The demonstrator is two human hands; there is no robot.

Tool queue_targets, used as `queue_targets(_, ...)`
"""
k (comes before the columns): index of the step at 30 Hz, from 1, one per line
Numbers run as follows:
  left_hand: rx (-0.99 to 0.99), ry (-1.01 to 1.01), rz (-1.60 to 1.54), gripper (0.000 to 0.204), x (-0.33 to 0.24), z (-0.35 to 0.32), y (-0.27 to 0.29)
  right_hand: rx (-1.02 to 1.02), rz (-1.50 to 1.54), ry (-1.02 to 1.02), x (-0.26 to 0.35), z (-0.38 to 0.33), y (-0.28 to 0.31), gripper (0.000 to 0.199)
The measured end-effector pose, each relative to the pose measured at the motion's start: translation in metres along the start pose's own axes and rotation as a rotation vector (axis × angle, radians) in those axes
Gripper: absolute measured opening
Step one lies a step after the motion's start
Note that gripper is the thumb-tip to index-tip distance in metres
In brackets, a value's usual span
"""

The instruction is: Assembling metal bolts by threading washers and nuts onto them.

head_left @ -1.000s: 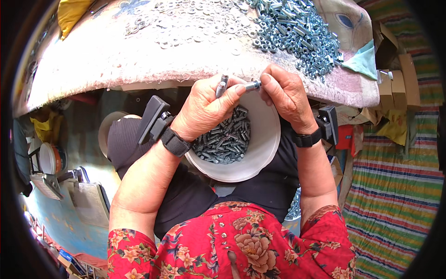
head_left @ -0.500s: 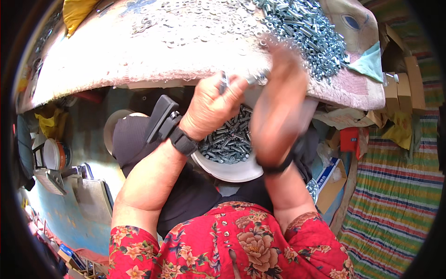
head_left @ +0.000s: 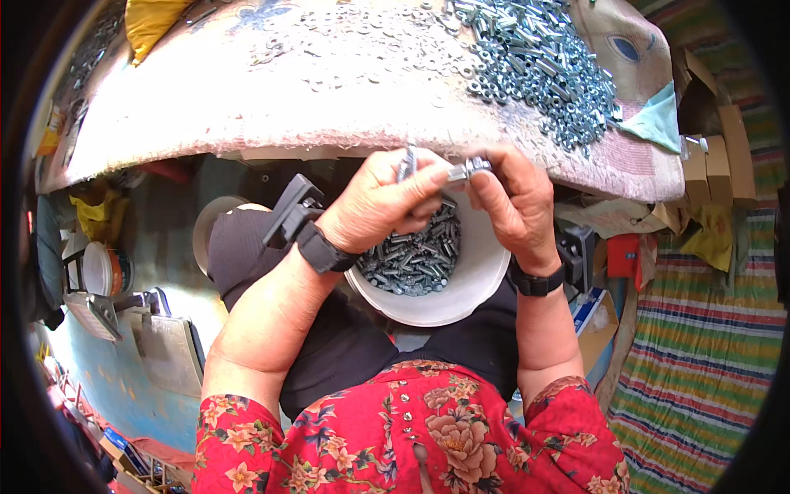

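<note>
Over a white bucket (head_left: 485, 284) between the knees, my two hands meet at one silvery metal bolt (head_left: 457, 172). My left hand (head_left: 374, 202) pinches the bolt's left end between thumb and forefinger. A second bolt (head_left: 406, 163) sticks up between the fingers of that same hand. My right hand (head_left: 522, 202) has its thumb and fingertips closed on the right end, where a small nut or washer (head_left: 477, 166) shows; which of the two I cannot tell. Many similar metal bolts (head_left: 407, 259) lie loose inside the bucket, partly hidden under my left hand.
A pale cloth-covered table (head_left: 206, 107) runs along the far side. On it lie scattered washers (head_left: 362, 41) and, at right, a heap of nuts and metal sleeves (head_left: 535, 66). A light-blue cloth (head_left: 656, 119) hangs at its right corner. Cardboard boxes (head_left: 717, 169) stand further right.
My right hand, blurred and over the table's edge before, has come down and nearer to the bolt in my left hand. Its fingertips now grip the bolt's end. My left hand has barely moved.
</note>
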State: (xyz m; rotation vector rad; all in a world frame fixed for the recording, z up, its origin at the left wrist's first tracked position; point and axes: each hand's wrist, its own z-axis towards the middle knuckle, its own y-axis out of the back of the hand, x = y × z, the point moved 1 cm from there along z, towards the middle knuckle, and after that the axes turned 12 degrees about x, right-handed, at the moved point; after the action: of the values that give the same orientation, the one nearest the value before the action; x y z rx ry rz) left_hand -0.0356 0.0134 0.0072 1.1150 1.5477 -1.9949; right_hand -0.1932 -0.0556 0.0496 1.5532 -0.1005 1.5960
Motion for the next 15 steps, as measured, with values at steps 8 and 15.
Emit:
queue_targets(8, -0.026, -0.042, 1.358, 0.019, 0.030, 0.006, -0.006, 0.009, 0.058, -0.339, -0.060, -0.046, 0.011, 0.048)
queue_targets(15, -0.143, 0.094, 1.178, 0.016, 0.015, 0.007, 0.009, -0.268, -0.519, -0.156, -0.056, 0.014, 0.069, 0.015)
